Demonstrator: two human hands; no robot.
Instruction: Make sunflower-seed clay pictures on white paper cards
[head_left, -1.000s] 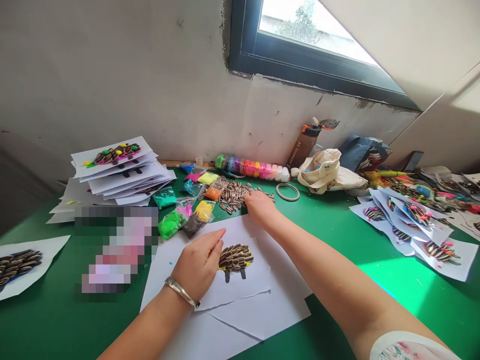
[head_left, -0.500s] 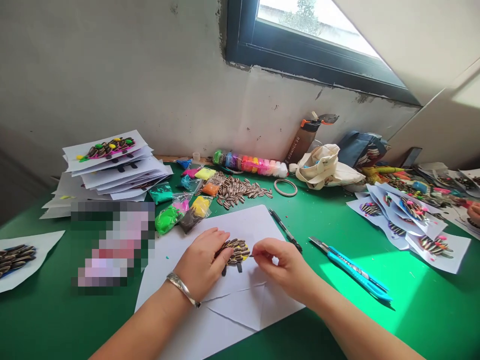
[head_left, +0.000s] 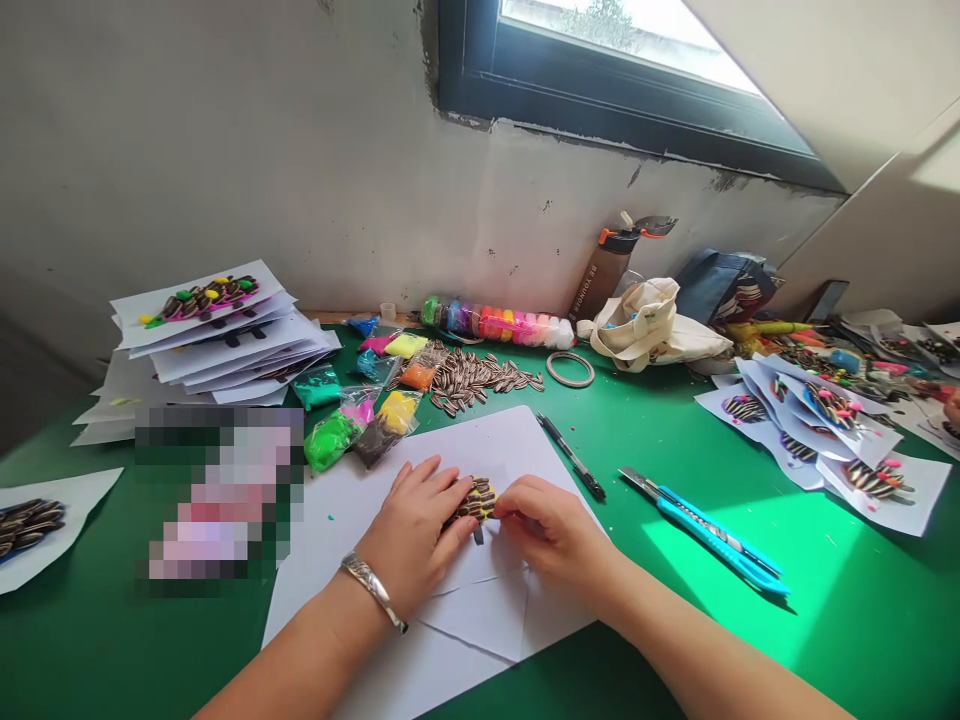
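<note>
Rows of striped sunflower seeds [head_left: 477, 497] are stuck on yellow clay, with a dark leg shape below, on a white sheet of paper [head_left: 480, 610]. My left hand [head_left: 416, 525], with a silver bangle at the wrist, lies flat on the sheet with its fingers apart. Its fingertips and thumb cover the left part of the seed figure. At the figure's right edge, my right hand [head_left: 551, 525] is closed in a pinch against the yellow clay. What looks like a sunflower seed is in that pinch, mostly hidden by the fingers.
Loose seeds [head_left: 484, 378] lie behind the sheet, beside bagged coloured clay [head_left: 330, 440]. A pen [head_left: 571, 455] and a blue utility knife [head_left: 705, 530] lie at right. Seed pictures are stacked left [head_left: 225, 350] and right [head_left: 825, 420]. A bottle [head_left: 606, 275] stands by the wall.
My right hand has moved slightly left, bringing its pinched fingertips against the figure's right edge. My left hand has shifted a little right and covers more of the seeds.
</note>
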